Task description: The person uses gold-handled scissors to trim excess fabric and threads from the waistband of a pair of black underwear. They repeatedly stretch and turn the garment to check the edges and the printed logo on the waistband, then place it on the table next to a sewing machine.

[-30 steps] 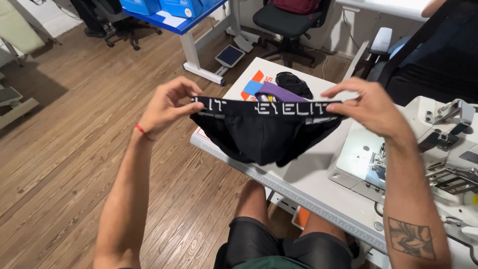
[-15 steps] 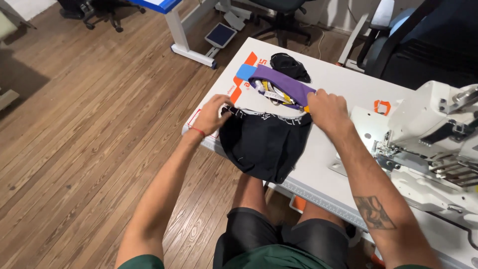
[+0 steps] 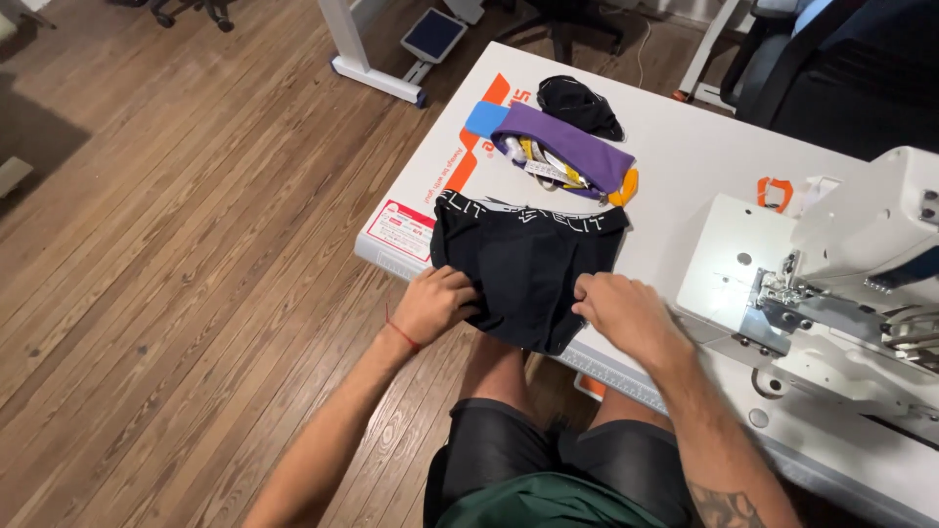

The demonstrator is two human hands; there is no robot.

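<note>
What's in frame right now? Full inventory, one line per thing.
black garment: 1, black with a lettered waistband, flat at the table's near edge, lower part hanging over
purple pouch: 1, purple, behind the garment, small items sticking out
black cloth: 1, black, bunched beyond the pouch
sewing machine: 1, white, right side of the table
table: 1, white with orange markings and a red label at the left edge
wooden floor: brown planks, left
chair: 1, dark, top right, partly cut off
left hand: 1, red wrist string, on the garment's left edge
right hand: 1, on the garment's right edge
</note>
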